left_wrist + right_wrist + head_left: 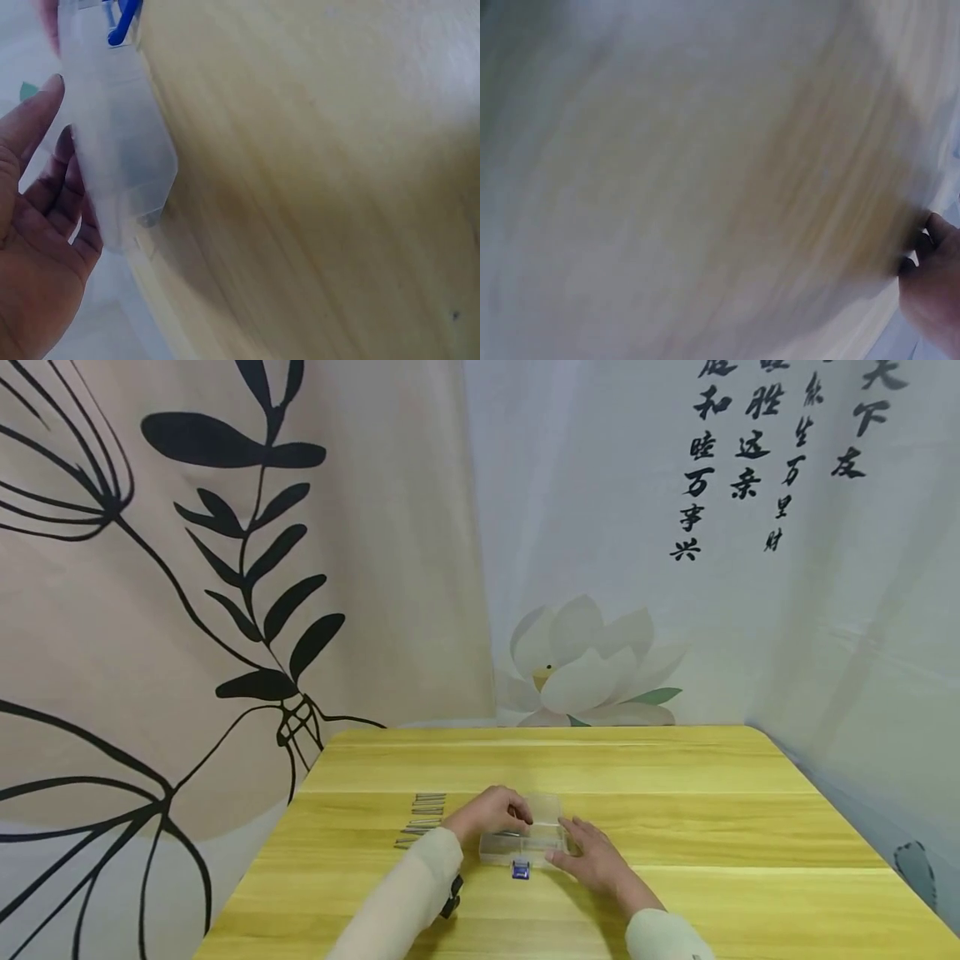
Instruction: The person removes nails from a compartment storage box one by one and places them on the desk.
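Note:
A small clear plastic box [498,852] with a blue latch [521,869] lies on the table, its clear lid [544,808] raised at the back. Over its left part is my left hand [491,814], fingers bent downward. In the left wrist view the thumb and fingers of that hand stand apart beside the box [124,150], with nothing visible between them. A thin dark metal piece [510,834] shows in the box below the fingertips. My right hand [596,860] holds the box's right end, thumb at the front and fingers behind.
Several thin metal nails or screws [427,811] lie in rows left of the box, near my left forearm. The wooden table [720,827] reaches back to a printed curtain [405,543]. The right wrist view is mostly blurred tabletop.

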Available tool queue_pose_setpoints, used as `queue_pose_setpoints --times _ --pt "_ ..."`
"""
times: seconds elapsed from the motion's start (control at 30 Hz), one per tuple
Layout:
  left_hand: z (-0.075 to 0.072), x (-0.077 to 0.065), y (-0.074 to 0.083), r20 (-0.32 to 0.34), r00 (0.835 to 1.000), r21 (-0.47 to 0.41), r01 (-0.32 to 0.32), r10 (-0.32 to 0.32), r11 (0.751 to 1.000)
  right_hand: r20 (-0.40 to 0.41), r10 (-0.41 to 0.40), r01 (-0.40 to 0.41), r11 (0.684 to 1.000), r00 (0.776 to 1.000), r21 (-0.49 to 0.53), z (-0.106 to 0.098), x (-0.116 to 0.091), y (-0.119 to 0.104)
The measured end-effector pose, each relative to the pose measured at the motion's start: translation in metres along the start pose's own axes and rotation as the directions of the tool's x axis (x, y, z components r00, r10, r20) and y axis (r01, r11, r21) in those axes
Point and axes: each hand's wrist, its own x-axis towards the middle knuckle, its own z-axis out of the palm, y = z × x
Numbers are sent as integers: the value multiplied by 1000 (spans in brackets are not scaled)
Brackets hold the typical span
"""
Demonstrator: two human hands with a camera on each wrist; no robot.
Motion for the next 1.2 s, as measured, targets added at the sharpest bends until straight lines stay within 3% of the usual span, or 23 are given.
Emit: queue_pose_setpoints --times 0.47,0.8,1.0,1.2 --pt "6 8 -4 20 999 23 -25 25 999 -7 -1 1 1000 1000 6 0 0 -1" --pt "10 14 -5 62 997 181 -55 45 982 -8 -2 2 1000 1000 11 2 -2 -3" --pt "11 14 -3 74 993 291 -114 97 950 -8 -6 6 1000 1000 3 1 -2 -3" --pt "11 15 -3 88 992 327 -120 96 937 -6 -5 5 1000 1000 -7 0 -2 -3"
